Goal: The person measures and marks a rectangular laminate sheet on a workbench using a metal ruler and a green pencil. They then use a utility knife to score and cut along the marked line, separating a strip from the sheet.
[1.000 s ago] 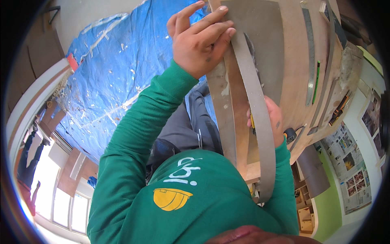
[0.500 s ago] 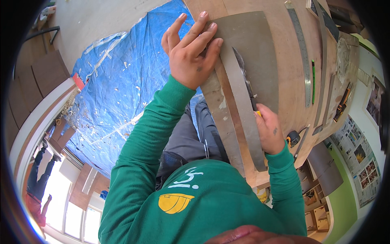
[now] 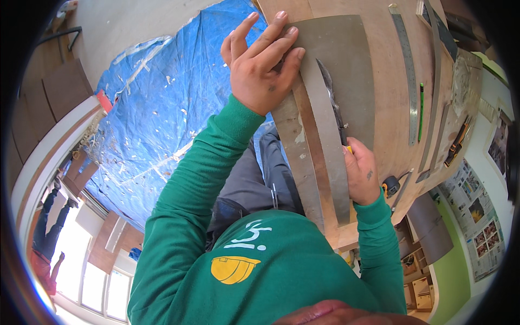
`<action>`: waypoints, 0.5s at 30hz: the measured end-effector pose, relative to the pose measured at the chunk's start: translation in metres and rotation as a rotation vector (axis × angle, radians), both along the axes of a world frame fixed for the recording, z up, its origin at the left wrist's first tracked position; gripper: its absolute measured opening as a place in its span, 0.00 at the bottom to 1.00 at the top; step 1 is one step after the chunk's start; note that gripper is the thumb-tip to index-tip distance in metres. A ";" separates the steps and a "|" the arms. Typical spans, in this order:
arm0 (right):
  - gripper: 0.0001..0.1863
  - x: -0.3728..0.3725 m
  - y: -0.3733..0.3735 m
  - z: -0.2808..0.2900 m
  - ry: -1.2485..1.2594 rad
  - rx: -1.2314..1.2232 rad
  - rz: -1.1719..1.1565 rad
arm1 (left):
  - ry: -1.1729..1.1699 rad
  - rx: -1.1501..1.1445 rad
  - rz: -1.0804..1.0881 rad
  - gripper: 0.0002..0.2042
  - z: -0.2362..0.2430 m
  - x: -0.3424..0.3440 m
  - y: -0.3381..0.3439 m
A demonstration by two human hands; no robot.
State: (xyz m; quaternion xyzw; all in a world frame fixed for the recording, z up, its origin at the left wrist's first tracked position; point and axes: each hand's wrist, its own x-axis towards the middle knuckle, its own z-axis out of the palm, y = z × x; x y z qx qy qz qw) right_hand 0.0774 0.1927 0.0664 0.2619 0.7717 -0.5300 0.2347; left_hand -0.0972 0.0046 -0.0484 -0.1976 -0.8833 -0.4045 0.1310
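Observation:
A grey-brown flat sheet [image 3: 355, 65] lies on the wooden tabletop; its exact material is hard to tell. My right hand [image 3: 362, 172] is wrapped round the yellow-and-dark handles of a pair of snips [image 3: 335, 105]. The dark blades point away from me, beside a narrow strip [image 3: 329, 143] along the sheet's left side. My left hand [image 3: 265, 67] rests at the sheet's far left corner, fingers spread and thumb by its edge. Under that palm, contact is hidden. Closer to the table edge lies another grey strip [image 3: 297, 138].
Right of the sheet lie a metal ruler [image 3: 406, 70], a green pencil [image 3: 421, 111], a tape measure [image 3: 390, 186] and a utility knife [image 3: 459, 142]. A blue tarp [image 3: 168, 108] with scraps covers the floor at left. Another person's legs [image 3: 49, 216] show at far left.
The view has shifted slightly, moving the table rightward in the picture. The narrow strip's near end has swung a little left, away from my right wrist. Both hands keep their places on the work.

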 end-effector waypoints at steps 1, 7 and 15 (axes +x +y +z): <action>0.17 0.000 0.000 0.000 0.001 -0.001 0.003 | 0.002 0.006 0.000 0.15 0.000 0.000 0.000; 0.15 -0.012 -0.007 0.005 0.015 0.037 0.053 | 0.000 0.004 0.002 0.15 -0.001 0.000 -0.001; 0.15 -0.004 -0.002 -0.005 0.000 -0.034 -0.029 | -0.027 0.003 0.000 0.15 0.003 0.001 -0.001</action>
